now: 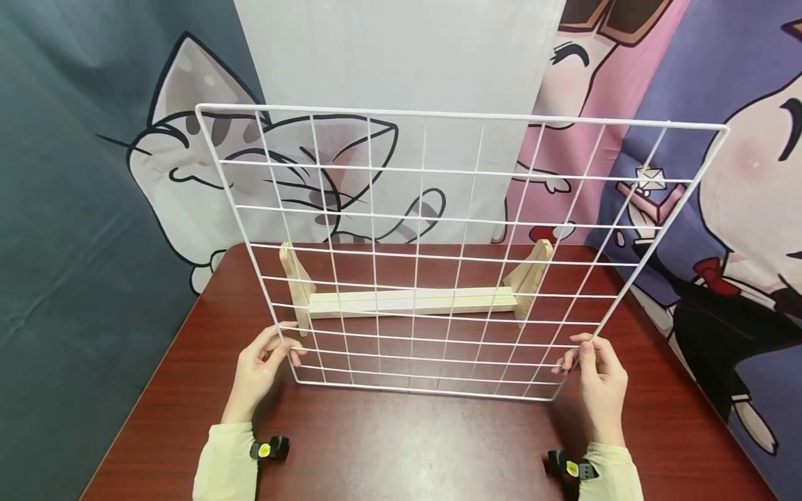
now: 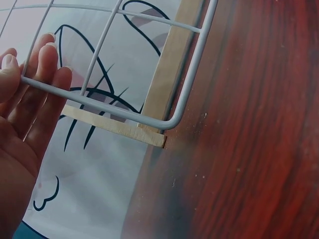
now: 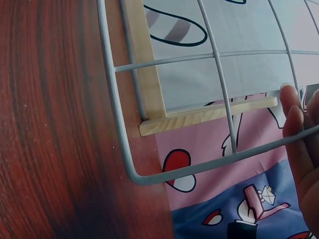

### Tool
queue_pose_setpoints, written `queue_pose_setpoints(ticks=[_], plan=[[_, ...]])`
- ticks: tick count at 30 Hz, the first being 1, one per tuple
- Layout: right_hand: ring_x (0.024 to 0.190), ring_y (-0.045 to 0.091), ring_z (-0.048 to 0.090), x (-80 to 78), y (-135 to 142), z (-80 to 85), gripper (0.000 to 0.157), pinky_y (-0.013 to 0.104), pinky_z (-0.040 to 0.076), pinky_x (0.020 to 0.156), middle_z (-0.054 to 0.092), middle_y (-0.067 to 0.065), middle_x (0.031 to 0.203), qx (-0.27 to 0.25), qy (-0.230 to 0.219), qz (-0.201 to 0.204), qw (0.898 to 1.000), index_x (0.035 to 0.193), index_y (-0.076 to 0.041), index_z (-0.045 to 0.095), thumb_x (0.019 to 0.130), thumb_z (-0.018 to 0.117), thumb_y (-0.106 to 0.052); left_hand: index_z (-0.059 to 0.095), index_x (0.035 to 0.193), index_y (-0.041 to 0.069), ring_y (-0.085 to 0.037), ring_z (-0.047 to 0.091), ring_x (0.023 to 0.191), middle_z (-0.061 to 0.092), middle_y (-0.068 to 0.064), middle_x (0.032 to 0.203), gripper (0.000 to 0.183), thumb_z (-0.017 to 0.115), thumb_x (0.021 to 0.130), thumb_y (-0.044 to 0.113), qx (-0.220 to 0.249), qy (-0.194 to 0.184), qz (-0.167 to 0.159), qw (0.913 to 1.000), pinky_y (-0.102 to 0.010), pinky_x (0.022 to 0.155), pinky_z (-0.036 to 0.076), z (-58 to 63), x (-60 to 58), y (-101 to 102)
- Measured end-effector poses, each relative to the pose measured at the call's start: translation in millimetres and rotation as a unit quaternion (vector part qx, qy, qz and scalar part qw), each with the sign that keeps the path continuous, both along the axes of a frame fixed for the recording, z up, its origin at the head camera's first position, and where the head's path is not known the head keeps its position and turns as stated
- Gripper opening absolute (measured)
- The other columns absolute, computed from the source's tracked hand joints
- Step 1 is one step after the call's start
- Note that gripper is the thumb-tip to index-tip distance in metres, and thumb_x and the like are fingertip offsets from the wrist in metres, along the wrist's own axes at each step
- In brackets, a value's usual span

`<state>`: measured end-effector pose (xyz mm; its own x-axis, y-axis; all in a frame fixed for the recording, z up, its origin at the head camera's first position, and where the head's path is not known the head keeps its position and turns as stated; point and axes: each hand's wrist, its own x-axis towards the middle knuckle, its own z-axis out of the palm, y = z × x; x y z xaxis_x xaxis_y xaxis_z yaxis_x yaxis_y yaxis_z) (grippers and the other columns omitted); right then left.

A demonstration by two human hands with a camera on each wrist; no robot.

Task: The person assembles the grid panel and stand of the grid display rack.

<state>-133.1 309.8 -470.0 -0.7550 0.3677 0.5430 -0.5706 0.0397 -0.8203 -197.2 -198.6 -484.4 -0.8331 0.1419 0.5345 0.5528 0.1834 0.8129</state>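
A white wire grid panel (image 1: 421, 252) is held up above the table, its top edge leaning away from me. My left hand (image 1: 266, 358) grips the panel's left side near the lower corner, thumb in front and fingers behind the wire. On the opposite side my right hand (image 1: 598, 372) pinches the right edge near the bottom. Behind the panel stands a wooden stand (image 1: 413, 300), a long bar joining two upright end pieces. In the left wrist view the panel's rounded corner (image 2: 169, 122) shows in front of the stand's wood (image 2: 167, 74).
The dark red wooden table (image 1: 401, 445) reaches back to a hanging cloth (image 1: 401, 56) printed with cartoon animals. Black wrist straps with small devices (image 1: 271, 449) sit on both sleeves.
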Motion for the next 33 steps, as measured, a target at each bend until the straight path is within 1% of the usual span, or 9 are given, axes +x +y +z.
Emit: queue_pose_setpoints(ticks=[2,5,10,12,16,20,25,31,33], plan=[[0.054,0.016,0.063,-1.8,2.1,-3.1,0.025,0.023,0.055,0.055,0.058,0.006,0.061,-0.005,0.015,0.013,1.000,0.104,0.021,0.050,0.100,0.045,-0.003,0.054,0.121,-0.011,-0.013,0.067,0.062,0.072,0.010,0.078,0.033,0.053,0.089,-0.016,0.002,-0.006,0.000,1.0000,-0.012,0.072,0.050,0.4,-0.4,-0.6],[0.055,0.015,0.064,-3.2,2.2,-1.6,0.026,0.022,0.055,0.055,0.059,0.005,0.061,0.003,0.007,0.001,1.000,0.103,0.022,0.049,0.100,0.046,-0.004,0.053,0.122,-0.013,-0.014,0.067,0.062,0.073,-0.002,0.077,0.032,0.053,0.089,-0.016,0.006,-0.007,-0.003,1.0000,-0.012,0.073,0.050,1.0,-1.6,-1.2],[0.054,0.011,0.065,-3.9,-1.7,11.5,0.025,0.019,0.053,0.055,0.058,0.003,0.059,0.042,-0.023,-0.043,0.998,0.100,0.025,0.045,0.100,0.044,-0.001,0.054,0.122,-0.012,-0.008,0.067,0.065,0.073,0.002,0.078,0.031,0.053,0.091,-0.013,0.003,-0.003,-0.007,1.0000,-0.012,0.075,0.051,4.1,-3.0,-2.2],[0.055,0.010,0.065,-6.1,-0.6,13.8,0.022,0.018,0.054,0.055,0.058,0.003,0.059,0.053,-0.003,-0.037,0.998,0.098,0.026,0.044,0.099,0.043,0.004,0.054,0.124,-0.009,-0.008,0.067,0.066,0.073,0.001,0.079,0.033,0.053,0.091,-0.013,-0.001,0.001,-0.009,1.0000,-0.012,0.076,0.052,6.4,-3.0,-2.9],[0.057,0.009,0.066,-11.6,2.4,16.0,0.017,0.017,0.054,0.057,0.059,0.004,0.060,0.060,0.045,-0.006,0.997,0.095,0.029,0.040,0.097,0.040,0.012,0.055,0.126,-0.007,-0.010,0.066,0.065,0.072,-0.013,0.080,0.037,0.052,0.090,-0.016,-0.009,0.024,-0.011,0.9996,-0.012,0.077,0.051,11.3,-4.0,-4.1],[0.059,0.009,0.068,-17.1,5.4,16.2,0.013,0.017,0.055,0.059,0.061,0.005,0.061,0.052,0.083,0.028,0.995,0.093,0.031,0.036,0.095,0.036,0.017,0.054,0.125,-0.009,-0.008,0.067,0.066,0.074,-0.001,0.082,0.038,0.053,0.089,-0.017,-0.015,0.030,-0.008,0.9994,-0.012,0.077,0.049,17.5,-5.4,-4.8],[0.061,0.010,0.069,-20.7,6.3,19.1,0.011,0.017,0.056,0.062,0.060,0.006,0.061,0.046,0.093,0.035,0.994,0.092,0.030,0.036,0.094,0.036,0.018,0.054,0.118,-0.011,-0.004,0.068,0.068,0.071,0.018,0.083,0.032,0.054,0.087,-0.020,-0.008,0.029,-0.008,0.9995,-0.010,0.077,0.050,22.6,-8.2,-4.9],[0.060,0.008,0.068,-23.4,5.0,25.2,0.012,0.015,0.055,0.066,0.061,0.003,0.061,0.066,0.084,-0.002,0.994,0.091,0.029,0.039,0.094,0.041,0.017,0.052,0.110,-0.014,0.001,0.069,0.071,0.070,0.021,0.082,0.026,0.053,0.085,-0.022,-0.001,0.035,-0.006,0.9994,-0.008,0.075,0.048,26.6,-14.5,-4.8],[0.060,0.008,0.068,-24.6,5.3,26.3,0.012,0.015,0.055,0.065,0.061,0.004,0.061,0.063,0.086,0.000,0.994,0.091,0.028,0.039,0.094,0.040,0.017,0.052,0.109,-0.015,0.001,0.068,0.070,0.070,0.021,0.082,0.025,0.053,0.085,-0.022,0.000,0.043,-0.004,0.9991,-0.008,0.074,0.047,28.1,-16.3,-4.2]])
